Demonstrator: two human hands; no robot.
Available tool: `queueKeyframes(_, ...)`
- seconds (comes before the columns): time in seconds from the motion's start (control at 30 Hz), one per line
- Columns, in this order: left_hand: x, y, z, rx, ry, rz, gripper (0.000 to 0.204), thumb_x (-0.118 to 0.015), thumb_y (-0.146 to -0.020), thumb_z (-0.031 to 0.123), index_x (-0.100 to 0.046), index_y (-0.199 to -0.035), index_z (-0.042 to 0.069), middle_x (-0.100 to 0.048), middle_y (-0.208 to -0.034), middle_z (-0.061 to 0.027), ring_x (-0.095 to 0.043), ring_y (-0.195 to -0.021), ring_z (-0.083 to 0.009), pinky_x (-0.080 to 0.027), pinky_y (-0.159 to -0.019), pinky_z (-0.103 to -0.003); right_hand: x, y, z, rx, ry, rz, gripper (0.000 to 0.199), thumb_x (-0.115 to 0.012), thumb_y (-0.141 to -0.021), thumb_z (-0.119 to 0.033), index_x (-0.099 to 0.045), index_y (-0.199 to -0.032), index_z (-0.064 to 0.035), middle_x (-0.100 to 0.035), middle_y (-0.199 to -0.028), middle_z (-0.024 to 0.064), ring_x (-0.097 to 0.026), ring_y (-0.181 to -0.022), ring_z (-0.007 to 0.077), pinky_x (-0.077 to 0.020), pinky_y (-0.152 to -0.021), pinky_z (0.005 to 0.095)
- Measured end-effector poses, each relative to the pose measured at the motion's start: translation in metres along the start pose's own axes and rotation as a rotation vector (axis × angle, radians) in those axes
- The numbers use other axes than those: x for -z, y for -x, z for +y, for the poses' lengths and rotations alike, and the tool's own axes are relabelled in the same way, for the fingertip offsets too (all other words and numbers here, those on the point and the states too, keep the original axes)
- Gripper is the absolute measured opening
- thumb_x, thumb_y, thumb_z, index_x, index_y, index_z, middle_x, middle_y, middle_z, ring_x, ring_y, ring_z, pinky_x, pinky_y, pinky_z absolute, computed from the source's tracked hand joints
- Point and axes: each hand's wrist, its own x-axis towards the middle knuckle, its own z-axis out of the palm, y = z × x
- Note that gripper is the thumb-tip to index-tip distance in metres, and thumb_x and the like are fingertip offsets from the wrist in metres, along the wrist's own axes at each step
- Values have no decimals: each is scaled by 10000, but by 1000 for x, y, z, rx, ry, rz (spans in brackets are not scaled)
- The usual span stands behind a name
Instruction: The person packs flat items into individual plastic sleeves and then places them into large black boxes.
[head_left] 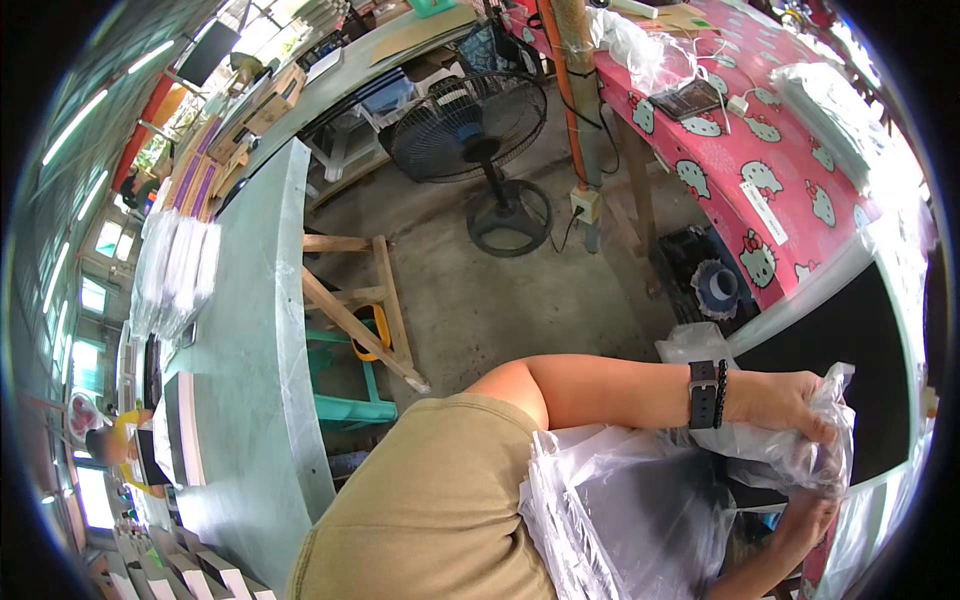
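My left hand (790,400), with a black watch and a dark bead bracelet at its wrist, closes on the bunched edge of a clear plastic bag (835,415). Just below it, my right hand (805,525) grips the same crumpled plastic, its fingers partly hidden. Against my body lies a stack of clear plastic sleeves (570,510) around a flat, dark grey panel (650,510). Beyond my hands, a flat black panel (840,350) rests at the edge of the pink table with pale plastic around it.
The pink cartoon-cat table (720,190) bears a phone (687,100), cables and plastic. A black floor fan (470,130) stands near a post (575,120). To the left runs a grey-green workbench (250,340) with wrapped stacks (178,270); a teal stool (350,408) is beside it. Another person (125,450) works far left.
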Motion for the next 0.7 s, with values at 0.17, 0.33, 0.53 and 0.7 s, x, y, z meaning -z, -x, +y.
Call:
queueKeyframes(0.17,9,4,1,67,-149,36,243,-610,-794,224,-564,-859,-6,-561,-719,-22,-538,-597,-81,-454,-532,-229,26,5,-10,79,378,201,356,-488,-857,-210,-459,-1120,29,-466,-1138,123,-435,-1009,204,-339,-837,338)
queueKeyframes(0.33,79,22,28,-212,-542,297,165,-436,-870,133,-504,-868,-17,-538,-640,-51,-555,-558,-131,-455,-537,-272,57,4,-45,111,465,686,304,-474,-863,-227,-488,-1057,7,-501,-1056,92,-443,-898,163,-335,-735,291)
queueKeyframes(0.53,46,12,95,-740,-554,551,141,-425,-853,107,-495,-776,11,-549,-640,-74,-535,-542,-120,-449,-500,-267,34,0,-40,-44,622,416,260,-459,-870,-247,-523,-981,-20,-544,-957,54,-453,-766,113,-331,-614,235)
queueKeyframes(0.7,-8,-15,1,-570,-1229,-182,509,-752,-575,312,-560,-933,5,-585,-753,-152,-560,-732,-274,-434,-645,-352,-35,6,-51,-52,761,457,252,-486,-851,-256,-567,-884,-20,-567,-805,51,-490,-648,115,-378,-540,237)
